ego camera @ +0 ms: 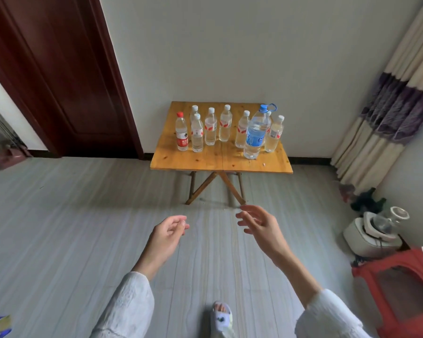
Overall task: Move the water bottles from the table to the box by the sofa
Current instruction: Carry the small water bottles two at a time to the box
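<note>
At the far left stands a dark wooden door (59, 76), set in a white wall. Right of it, against that wall, a small folding wooden table (205, 159) carries the water bottles, all upright. Leftmost on the table is a bottle with a red cap and red label (182, 132). Beside it stands a clear bottle with a white cap (197, 134), with another white-capped bottle partly hidden just behind it. Further right come two more white-capped bottles (210, 128) and (226, 124), then another (242, 130). Next is the large bottle with a blue cap and blue label (255, 134), standing nearest the table's front edge; a white-capped bottle shows only partly behind it. The last white-capped bottle (274, 135) stands at the right end.

In the foreground, over the grey floor (59, 228) and well short of the table, the left hand (167, 231) is empty, its fingers loosely curled toward the thumb. The right hand (259, 222) is also empty, spread open with fingers reaching toward the table. Both arms wear white sleeves. A slippered foot (221, 313) shows between them at the bottom.

At the right, a striped curtain (388, 106) hangs in the corner, a white appliance (374, 235) sits below it, and a red plastic stool (401, 293) stands nearest the camera.
</note>
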The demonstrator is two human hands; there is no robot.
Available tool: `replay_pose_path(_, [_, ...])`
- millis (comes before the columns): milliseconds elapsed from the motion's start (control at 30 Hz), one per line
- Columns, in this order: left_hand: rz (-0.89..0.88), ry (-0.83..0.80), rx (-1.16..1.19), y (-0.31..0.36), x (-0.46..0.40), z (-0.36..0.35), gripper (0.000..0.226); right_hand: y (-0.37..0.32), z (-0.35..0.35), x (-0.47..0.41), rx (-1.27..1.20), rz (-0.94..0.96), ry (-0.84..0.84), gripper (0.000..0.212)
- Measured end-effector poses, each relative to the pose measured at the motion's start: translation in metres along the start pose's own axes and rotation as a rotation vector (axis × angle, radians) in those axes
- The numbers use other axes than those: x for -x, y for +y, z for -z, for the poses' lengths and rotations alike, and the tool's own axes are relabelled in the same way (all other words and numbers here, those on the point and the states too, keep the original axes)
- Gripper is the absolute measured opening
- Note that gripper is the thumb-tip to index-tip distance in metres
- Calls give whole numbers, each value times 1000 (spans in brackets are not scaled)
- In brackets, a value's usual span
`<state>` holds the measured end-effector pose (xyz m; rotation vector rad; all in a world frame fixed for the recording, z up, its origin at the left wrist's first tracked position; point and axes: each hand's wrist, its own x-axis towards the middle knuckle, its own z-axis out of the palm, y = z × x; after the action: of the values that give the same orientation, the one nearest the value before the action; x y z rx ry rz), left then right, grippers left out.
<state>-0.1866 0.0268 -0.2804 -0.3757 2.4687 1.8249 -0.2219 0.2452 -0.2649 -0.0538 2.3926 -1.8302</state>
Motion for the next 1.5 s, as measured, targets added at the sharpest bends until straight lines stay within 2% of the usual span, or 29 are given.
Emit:
replay_pose_path(300, [0,83,6,50,-176,7,16,-24,2,-206,3,41,-79,19])
replay_pose_path(600, [52,97,15,57,-310,28,19,-25,-25,-345,59,-3,-141,27])
replay_pose_path(833, [85,35,-12,36,-434,55,20,-17,-58,-448,121,-68,-70,28])
replay_pose_path(1033, [10,-34,-176,32,-538,95,37,-8,-93,-523,219,-146,-3,31])
replay_pose_path(1133, [42,-47,-203,29,-582,106,44,-10,-112,-552,242,-170,26,33])
replay_pose_path(1300, [67,-139,-222,23,-630,99,53,-5,-130,-589,310,-165,88,38])
replay_pose_path(1467, [39,-146,-196,29,-638,90,56,-9,-132,-601,337,-97,140,49])
replay_pose_path(1500, [81,-141,-188,22,-672,79,56,4,-129,-636,334,-129,129,51])
